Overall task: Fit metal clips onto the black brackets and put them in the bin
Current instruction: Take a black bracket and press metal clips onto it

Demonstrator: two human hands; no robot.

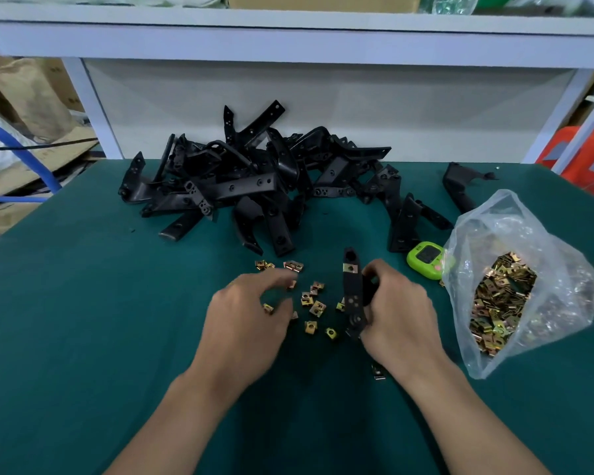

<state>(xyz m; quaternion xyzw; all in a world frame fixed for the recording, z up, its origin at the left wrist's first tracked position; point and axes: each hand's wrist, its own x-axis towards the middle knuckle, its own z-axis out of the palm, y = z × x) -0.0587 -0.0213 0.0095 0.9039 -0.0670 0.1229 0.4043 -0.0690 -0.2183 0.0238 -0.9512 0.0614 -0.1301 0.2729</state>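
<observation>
At bench (83, 303) centre, your right hand (398, 313) grips a bracket (353, 299) upright, one clip (350, 268) fitted near its top. Your left hand (247, 313) hovers over loose clips (314, 306), fingers (276, 275) curled; grasp unclear.

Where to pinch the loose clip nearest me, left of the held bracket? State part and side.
Pinch the metal clip across its opposite edges, from above with the left hand: it lies flat on the mat, clear of neighbours; the right hand holds the bracket.
</observation>
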